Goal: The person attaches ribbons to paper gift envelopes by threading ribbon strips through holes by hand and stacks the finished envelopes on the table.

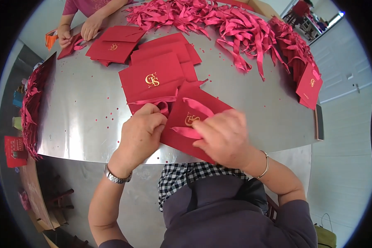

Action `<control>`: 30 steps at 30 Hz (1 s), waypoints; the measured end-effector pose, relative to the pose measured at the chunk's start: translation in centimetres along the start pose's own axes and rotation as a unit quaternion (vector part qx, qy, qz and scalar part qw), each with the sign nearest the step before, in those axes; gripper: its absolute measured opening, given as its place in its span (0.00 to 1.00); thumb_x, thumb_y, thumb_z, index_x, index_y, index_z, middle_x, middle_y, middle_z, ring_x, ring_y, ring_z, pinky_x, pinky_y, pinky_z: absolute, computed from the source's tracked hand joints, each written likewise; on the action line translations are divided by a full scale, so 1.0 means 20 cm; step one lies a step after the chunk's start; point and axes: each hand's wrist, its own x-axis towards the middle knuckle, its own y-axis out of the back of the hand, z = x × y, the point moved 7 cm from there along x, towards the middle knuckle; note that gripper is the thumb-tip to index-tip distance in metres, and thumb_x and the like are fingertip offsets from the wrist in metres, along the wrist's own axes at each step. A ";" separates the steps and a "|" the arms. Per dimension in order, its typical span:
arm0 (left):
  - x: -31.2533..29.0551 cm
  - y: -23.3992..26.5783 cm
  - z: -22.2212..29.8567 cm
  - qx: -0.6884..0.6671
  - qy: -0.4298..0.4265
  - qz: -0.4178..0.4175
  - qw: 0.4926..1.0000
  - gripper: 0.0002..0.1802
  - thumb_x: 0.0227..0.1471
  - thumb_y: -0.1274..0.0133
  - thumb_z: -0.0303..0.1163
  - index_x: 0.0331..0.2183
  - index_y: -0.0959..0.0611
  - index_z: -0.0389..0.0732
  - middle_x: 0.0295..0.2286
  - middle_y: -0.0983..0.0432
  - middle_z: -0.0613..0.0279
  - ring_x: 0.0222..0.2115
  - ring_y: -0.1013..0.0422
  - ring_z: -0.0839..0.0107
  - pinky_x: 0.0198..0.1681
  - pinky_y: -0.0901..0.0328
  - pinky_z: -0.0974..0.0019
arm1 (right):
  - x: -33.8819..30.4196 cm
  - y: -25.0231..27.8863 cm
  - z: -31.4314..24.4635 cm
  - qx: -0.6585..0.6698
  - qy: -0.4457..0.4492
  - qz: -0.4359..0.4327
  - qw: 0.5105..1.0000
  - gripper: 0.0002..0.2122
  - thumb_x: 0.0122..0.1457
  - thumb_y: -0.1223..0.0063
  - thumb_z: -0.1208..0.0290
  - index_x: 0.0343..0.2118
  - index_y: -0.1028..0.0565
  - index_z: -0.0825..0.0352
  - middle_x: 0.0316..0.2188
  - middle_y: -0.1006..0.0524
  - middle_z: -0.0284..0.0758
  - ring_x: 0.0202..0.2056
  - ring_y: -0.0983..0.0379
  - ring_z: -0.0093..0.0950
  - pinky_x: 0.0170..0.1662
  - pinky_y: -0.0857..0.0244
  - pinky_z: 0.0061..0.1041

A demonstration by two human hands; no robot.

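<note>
A flat red paper gift bag point(178, 136) with a gold emblem lies tilted at the table's near edge, in front of me. My right hand point(225, 138), slightly smeared by motion, is closed on the pink ribbon handle point(198, 106) that crosses the bag's face. At the bag's left side my left hand point(142, 130) is pinched on another pink ribbon point(163, 108); the fingertips and the ribbon's ends are partly hidden. Just beyond my hands, several red bags point(151, 72) lie overlapped in a fanned stack, partly under the bag I handle.
A heap of pink ribbons point(239, 31) covers the far side of the metal table point(82, 132). Ribboned bags stand in rows at the right point(308, 84) and left point(33, 103) edges. Another person's hands point(91, 27) work on a red bag beside a bag pile point(115, 45). Red paper dots are scattered around.
</note>
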 end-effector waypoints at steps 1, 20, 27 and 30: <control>-0.01 0.00 -0.01 0.012 -0.002 -0.001 1.000 0.04 0.45 0.44 0.22 0.28 0.19 0.40 0.31 0.25 0.61 0.33 0.26 0.58 0.33 0.31 0.59 | -0.01 0.02 0.05 0.002 -0.056 -0.016 0.998 0.27 0.43 0.35 0.61 0.46 0.27 0.67 0.41 0.27 0.35 0.43 0.30 0.31 0.48 0.41 0.35; -0.26 0.43 -0.38 -0.010 0.223 0.370 0.902 0.11 0.57 0.46 0.31 0.40 0.18 0.35 0.29 0.23 0.68 0.22 0.32 0.81 0.26 0.38 0.76 | -0.22 -0.12 0.18 0.072 -0.177 -0.182 0.964 0.39 0.48 0.38 0.51 0.59 0.38 0.73 0.59 0.39 0.51 0.62 0.45 0.45 0.65 0.54 0.44; -0.15 0.10 0.07 -0.032 0.071 0.215 0.973 0.11 0.52 0.46 0.23 0.39 0.18 0.38 0.37 0.23 0.54 0.33 0.25 0.61 0.36 0.31 0.64 | -0.24 -0.10 0.18 0.073 -0.167 -0.160 0.970 0.35 0.47 0.37 0.53 0.56 0.33 0.70 0.59 0.38 0.52 0.62 0.44 0.47 0.64 0.53 0.47; 0.05 0.07 0.11 0.132 0.002 0.172 0.976 0.10 0.50 0.46 0.25 0.38 0.19 0.39 0.38 0.25 0.53 0.37 0.27 0.54 0.37 0.31 0.58 | -0.23 -0.09 0.16 0.060 -0.154 -0.166 0.972 0.35 0.47 0.36 0.53 0.56 0.32 0.69 0.59 0.37 0.51 0.62 0.44 0.47 0.64 0.53 0.47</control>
